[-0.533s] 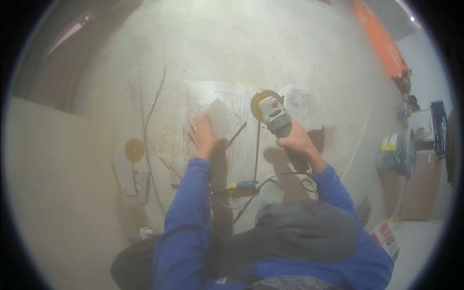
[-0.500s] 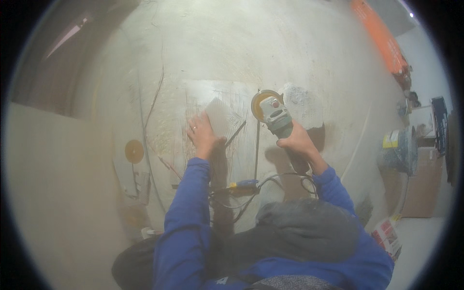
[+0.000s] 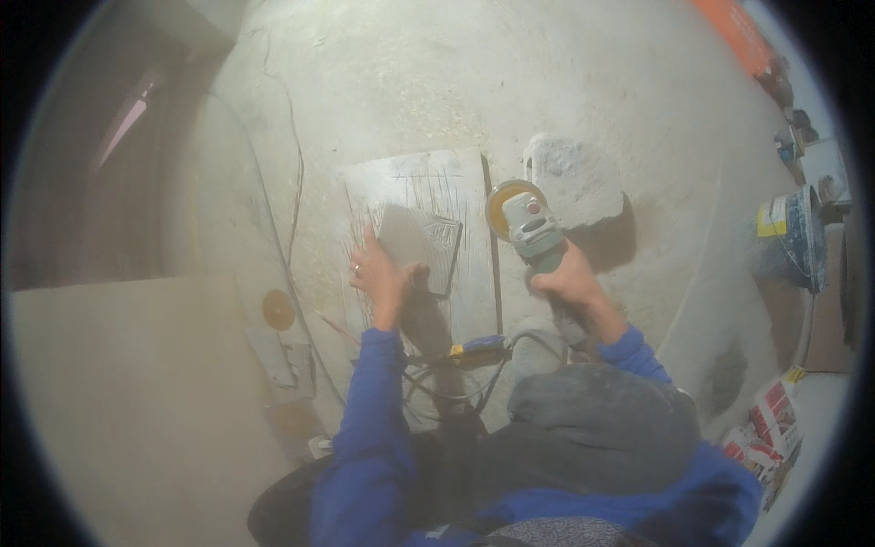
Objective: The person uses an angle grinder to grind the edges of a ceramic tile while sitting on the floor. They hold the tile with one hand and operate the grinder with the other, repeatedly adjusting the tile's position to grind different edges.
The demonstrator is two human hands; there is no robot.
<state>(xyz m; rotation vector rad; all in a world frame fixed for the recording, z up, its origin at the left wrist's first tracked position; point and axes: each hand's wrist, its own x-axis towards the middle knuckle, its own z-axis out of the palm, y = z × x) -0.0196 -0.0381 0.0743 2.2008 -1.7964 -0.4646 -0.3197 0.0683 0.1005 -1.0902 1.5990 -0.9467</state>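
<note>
My left hand [image 3: 379, 281] grips a grey, ridged piece of tile [image 3: 412, 239] at its lower left edge, the thumb toward its face and the index finger stretched along its side. The piece lies over a larger scored board [image 3: 467, 196] on the floor, marked with many cut lines. My right hand [image 3: 572, 276] is wrapped round the body of an angle grinder [image 3: 531, 223], held to the right of the board, its round yellowish guard and disc end pointing away from me. The disc is apart from the tile. Whether it spins cannot be made out.
A rough pale block [image 3: 574, 178] lies beyond the grinder. Near my knees are a cable [image 3: 533, 336] and a blue-yellow tool [image 3: 478, 346]. A round disc [image 3: 278, 310] lies at left, a large pale panel [image 3: 128, 392] nearer. A bucket [image 3: 791, 239] stands at right. Dust hazes the air.
The tile piece has turned on the board, and my left hand has shifted from lying over it to its lower left edge. The grinder stays beside the board. The haze has thinned; the view has shifted.
</note>
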